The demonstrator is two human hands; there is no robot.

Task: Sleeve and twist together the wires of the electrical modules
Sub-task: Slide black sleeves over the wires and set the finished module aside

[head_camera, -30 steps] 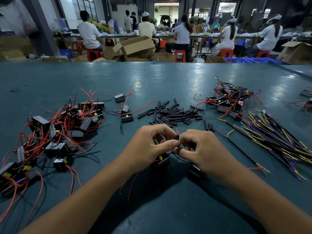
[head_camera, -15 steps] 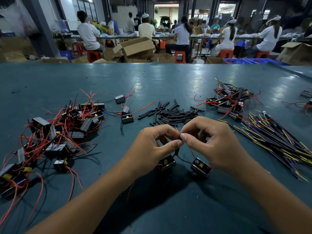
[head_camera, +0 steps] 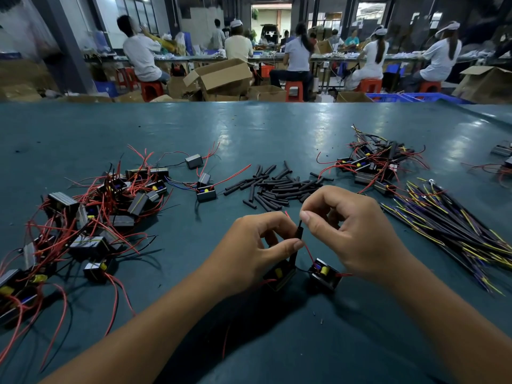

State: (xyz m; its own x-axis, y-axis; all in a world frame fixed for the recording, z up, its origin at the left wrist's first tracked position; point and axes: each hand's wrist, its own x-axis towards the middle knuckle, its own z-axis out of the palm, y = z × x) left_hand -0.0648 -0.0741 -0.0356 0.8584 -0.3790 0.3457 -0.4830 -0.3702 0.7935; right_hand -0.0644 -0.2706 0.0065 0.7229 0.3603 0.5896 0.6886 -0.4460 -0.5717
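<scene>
Two small black electrical modules lie on the green table under my hands, one (head_camera: 278, 275) below my left hand, the other (head_camera: 323, 273) below my right. My left hand (head_camera: 250, 252) pinches a short black sleeve (head_camera: 299, 233) that stands upright on the wires, thumb pressed at its lower end. My right hand (head_camera: 353, 231) pinches the thin wire ends just above the sleeve, where a red wire tip (head_camera: 286, 214) pokes out. A red wire (head_camera: 309, 252) runs down from the sleeve to the right module.
A heap of loose black sleeves (head_camera: 277, 188) lies beyond my hands. Tangled modules with red wires (head_camera: 91, 212) fill the left; another module pile (head_camera: 371, 164) sits far right. A bundle of black and yellow wires (head_camera: 448, 228) lies at right. Seated workers and cardboard boxes (head_camera: 221, 76) are behind the table.
My right hand has risen and drawn the wires upward. The black sleeve now shows upright between my two hands, and both modules have come into view below.
</scene>
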